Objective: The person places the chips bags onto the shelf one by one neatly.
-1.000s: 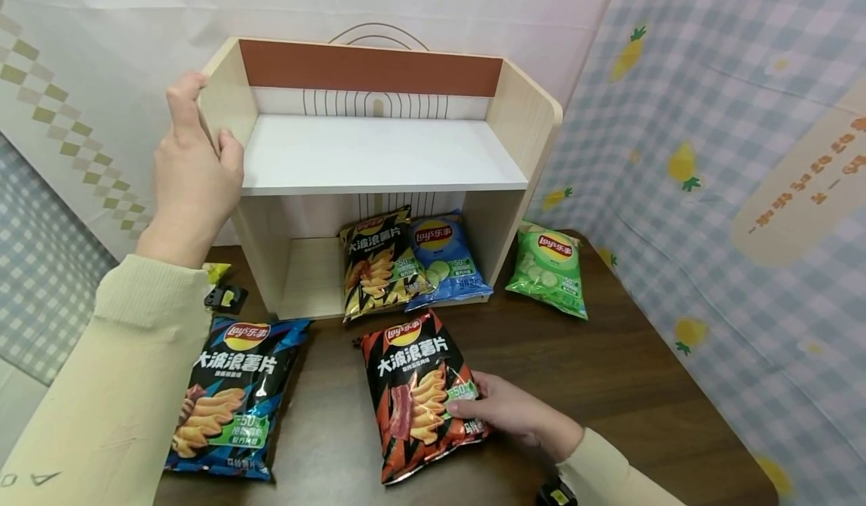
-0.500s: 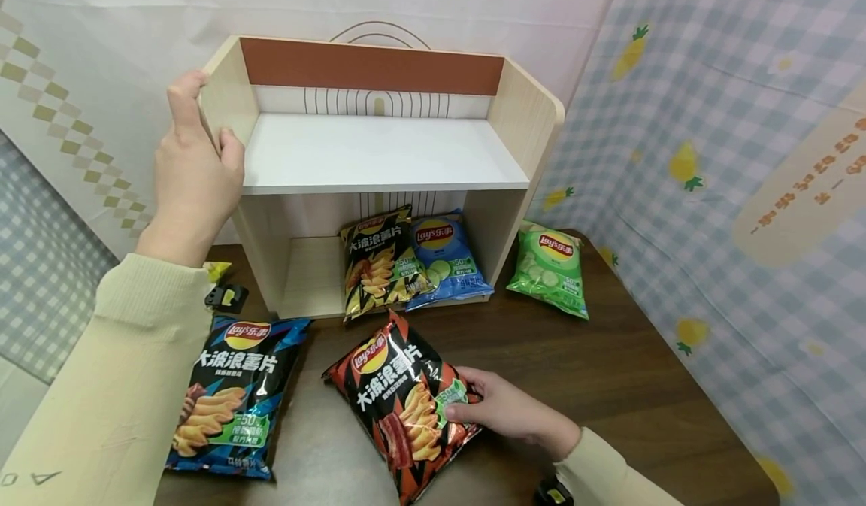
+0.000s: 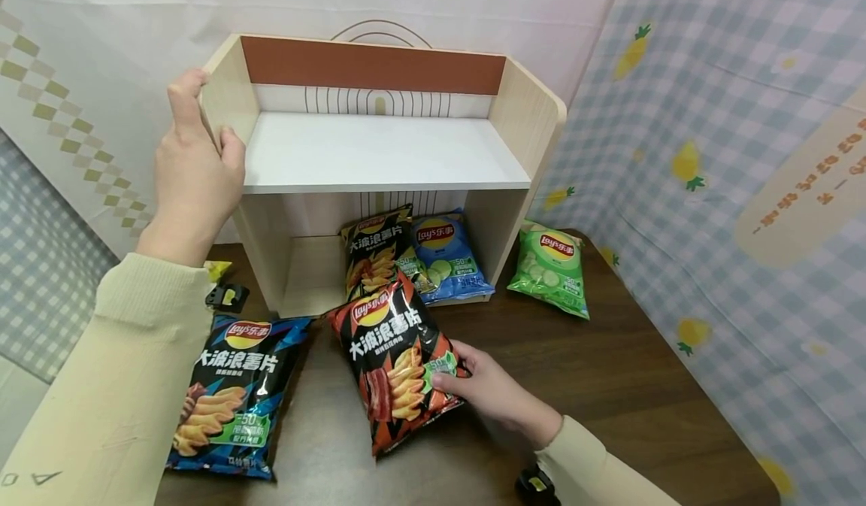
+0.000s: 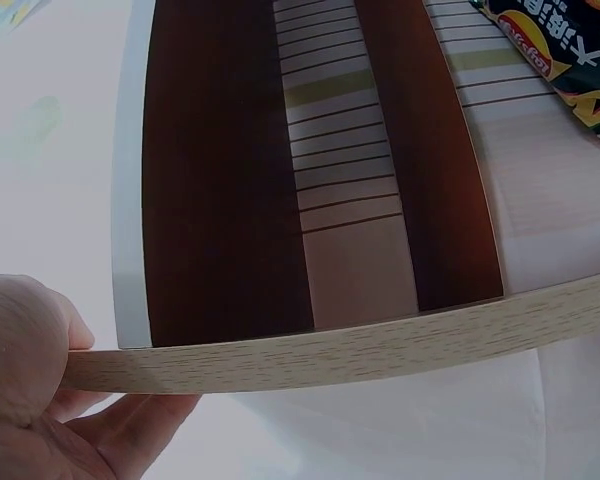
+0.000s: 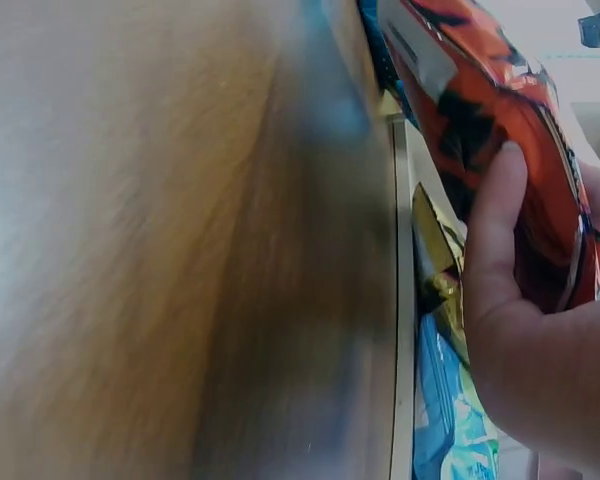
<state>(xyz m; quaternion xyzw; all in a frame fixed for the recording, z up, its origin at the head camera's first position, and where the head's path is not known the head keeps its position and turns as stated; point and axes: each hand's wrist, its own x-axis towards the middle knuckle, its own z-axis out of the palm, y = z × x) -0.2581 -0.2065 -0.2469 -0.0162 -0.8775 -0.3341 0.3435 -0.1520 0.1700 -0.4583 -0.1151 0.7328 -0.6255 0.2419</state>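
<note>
My right hand (image 3: 497,389) grips a red-and-black bag of potato chips (image 3: 399,363) by its right edge, thumb on the front. In the right wrist view the red bag (image 5: 510,110) tilts up off the wooden table, fingers round its side. My left hand (image 3: 196,168) grips the upper left side panel of a small wooden shelf (image 3: 386,153); the left wrist view shows the fingers wrapped round the panel's edge (image 4: 280,370). On the lower shelf lean a black-and-gold chip bag (image 3: 372,250), partly hidden by the red one, and a blue chip bag (image 3: 443,254).
A black-and-blue chip bag (image 3: 233,393) lies at the left on the brown table (image 3: 609,401). To the shelf's right sits a green chip bag (image 3: 551,269). A bit of a yellow packet (image 3: 216,271) shows behind the left sleeve. Checked cloth (image 3: 744,153) hangs along the right.
My right hand has turned the red bag's top to the left, then carried it up and left toward the lower shelf. The left hand keeps its place on the panel.
</note>
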